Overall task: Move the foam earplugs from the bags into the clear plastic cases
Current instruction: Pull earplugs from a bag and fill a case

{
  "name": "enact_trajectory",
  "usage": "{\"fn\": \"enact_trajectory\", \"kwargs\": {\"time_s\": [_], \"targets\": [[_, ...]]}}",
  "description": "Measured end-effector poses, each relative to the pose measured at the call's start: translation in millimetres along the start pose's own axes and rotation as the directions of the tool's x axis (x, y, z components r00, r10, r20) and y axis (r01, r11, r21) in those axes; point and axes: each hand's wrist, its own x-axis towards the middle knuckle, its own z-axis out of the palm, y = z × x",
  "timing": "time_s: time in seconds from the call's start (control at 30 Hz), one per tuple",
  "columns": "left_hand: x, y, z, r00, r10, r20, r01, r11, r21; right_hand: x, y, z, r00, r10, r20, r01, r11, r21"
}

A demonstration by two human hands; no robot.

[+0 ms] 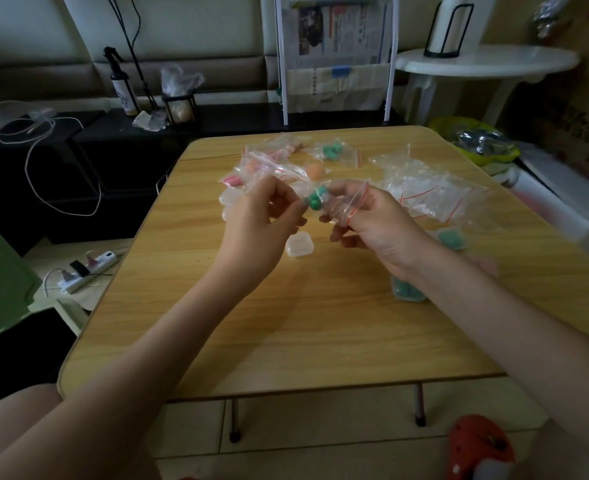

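Above the wooden folding table point(320, 323), the right hand point(372, 220) grips a small clear zip bag point(346, 199) while the left hand point(269, 216) pinches green foam earplugs point(314, 199) at its mouth (extraction apparently under way); next, probably, the empty clear plastic case point(299, 244) nearby.

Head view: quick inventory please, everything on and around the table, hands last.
table: one, light wood, centre
green earplugs: a few, held between the hands at the bag mouth
held bag: one, clear with red strip, in the right hand
full bags: several, clear, pink, orange and green plugs inside, far side of the table
empty bags: a pile, clear, far right of the table
empty case: one, clear, mid-table under the hands
filled cases: at least two, green plugs inside, by the right forearm
power strip: one, white, floor left
spray bottle: one, white, black shelf behind
left hand: pinching the plugs
right hand: gripping the bag
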Motion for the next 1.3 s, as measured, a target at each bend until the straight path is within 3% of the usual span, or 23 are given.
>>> {"fn": "enact_trajectory", "kwargs": {"time_s": [0.2, 0.37, 0.43, 0.5, 0.6, 0.77, 1.0, 1.17, 1.23, 1.3], "targets": [[1, 0, 1, 0.991, -0.134, -0.022, 0.127, 0.972, -0.196, -1, -2, 1, 0.995, -0.076, 0.065, 0.083, 0.988, -0.127], [1, -2, 1, 0.98, -0.185, 0.069, 0.197, 0.933, -0.3, -1, 0, 2, 0.986, -0.099, 0.132, 0.126, 0.97, -0.209], [1, -3, 1, 0.976, -0.207, 0.063, 0.216, 0.915, -0.342, -2, 0, 1, 0.976, -0.15, 0.158, 0.2, 0.907, -0.37], [1, -3, 2, 0.974, -0.22, 0.043, 0.221, 0.911, -0.349, -2, -1, 0, 0.96, -0.217, 0.18, 0.281, 0.777, -0.564], [0, -2, 4, 0.976, -0.217, 0.031, 0.213, 0.91, -0.356, 0, 3, 1, 0.933, -0.337, 0.129, 0.332, 0.659, -0.675], [3, -2, 5, 0.945, -0.326, 0.02, 0.299, 0.841, -0.451, 0, 3, 2, 0.851, -0.521, 0.066, 0.44, 0.637, -0.632], [10, -11, 2, 0.895, -0.441, -0.062, 0.346, 0.776, -0.528, -7, 1, 5, 0.913, -0.367, 0.175, 0.404, 0.771, -0.491], [10, -11, 1, 0.885, -0.452, -0.109, 0.34, 0.788, -0.513, -8, 0, 8, 0.972, -0.21, 0.108, 0.228, 0.954, -0.193], [10, -11, 2, 0.883, -0.455, -0.115, 0.344, 0.795, -0.499, -6, 1, 7, 0.98, -0.195, 0.043, 0.2, 0.961, -0.19], [11, -12, 2, 0.882, -0.451, -0.138, 0.34, 0.81, -0.477, -3, 3, 6, 0.958, -0.287, 0.022, 0.281, 0.915, -0.289]]}}
